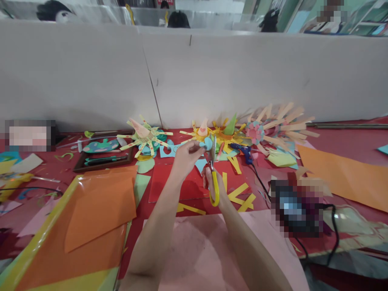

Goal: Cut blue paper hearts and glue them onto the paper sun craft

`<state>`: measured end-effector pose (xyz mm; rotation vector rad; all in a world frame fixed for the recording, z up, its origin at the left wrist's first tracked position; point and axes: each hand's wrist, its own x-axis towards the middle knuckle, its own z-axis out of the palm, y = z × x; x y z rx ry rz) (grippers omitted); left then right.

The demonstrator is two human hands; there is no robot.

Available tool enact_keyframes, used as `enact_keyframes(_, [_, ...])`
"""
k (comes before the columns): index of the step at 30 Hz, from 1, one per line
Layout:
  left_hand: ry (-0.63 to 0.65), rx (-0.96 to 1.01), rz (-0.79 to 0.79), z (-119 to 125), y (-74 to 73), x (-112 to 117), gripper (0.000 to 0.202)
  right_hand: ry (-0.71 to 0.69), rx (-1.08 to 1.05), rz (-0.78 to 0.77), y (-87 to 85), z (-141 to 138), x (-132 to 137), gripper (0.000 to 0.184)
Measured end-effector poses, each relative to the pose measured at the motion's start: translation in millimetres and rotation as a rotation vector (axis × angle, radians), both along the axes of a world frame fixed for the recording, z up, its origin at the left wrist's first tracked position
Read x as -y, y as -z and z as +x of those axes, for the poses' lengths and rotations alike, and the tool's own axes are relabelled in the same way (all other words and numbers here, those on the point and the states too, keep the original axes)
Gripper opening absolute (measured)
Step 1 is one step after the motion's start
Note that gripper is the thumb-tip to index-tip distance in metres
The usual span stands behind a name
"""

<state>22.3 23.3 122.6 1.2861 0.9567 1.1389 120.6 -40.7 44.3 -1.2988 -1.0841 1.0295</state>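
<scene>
My left hand (pixel 185 158) pinches a small light-blue paper piece (pixel 207 143) and holds it up over the red table. Close beside it, my right hand (pixel 216 186) grips yellow-handled scissors (pixel 214 173), fingers through the loops. The blades point upward and meet the edge of the blue piece. Both forearms reach out from the bottom of the view, above a pink sheet (pixel 197 254).
Paper sun and flower crafts (pixel 145 137) (pixel 273 129) line the white partition (pixel 194 76). Orange sheets (pixel 100 210) (pixel 345 178) lie left and right. Yellow strips (pixel 242 196), a blue glue gun (pixel 245 152) and a dark tray (pixel 103 159) sit nearby. People sit behind the partition.
</scene>
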Motion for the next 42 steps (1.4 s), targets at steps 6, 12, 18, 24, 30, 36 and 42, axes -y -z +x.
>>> enact_keyframes(6, [0.024,-0.011,-0.017,1,-0.1,0,0.015,-0.004,-0.020,0.004,4.5,1,-1,0.047])
enact_keyframes(12, [0.038,-0.024,-0.008,1,-0.5,0,0.015,-0.012,-0.038,-0.001,8.6,2,-2,0.046])
enact_keyframes(18, [0.033,-0.019,-0.003,2,1.8,-1,0.017,-0.012,-0.071,-0.022,3.8,1,-1,0.047])
enact_keyframes(24, [0.028,-0.033,0.014,1,2.8,-2,0.018,-0.015,-0.094,-0.014,9.9,1,-2,0.048])
enact_keyframes(30, [0.025,-0.066,0.049,-1,4.4,-3,0.019,-0.016,-0.095,-0.021,10.8,1,-1,0.048])
enact_keyframes(36, [0.030,-0.057,0.058,-1,6.9,-4,0.019,-0.010,-0.079,-0.017,11.2,2,0,0.046])
enact_keyframes(42, [0.029,-0.051,0.060,0,6.9,-4,0.021,-0.008,-0.108,-0.020,12.2,1,0,0.046])
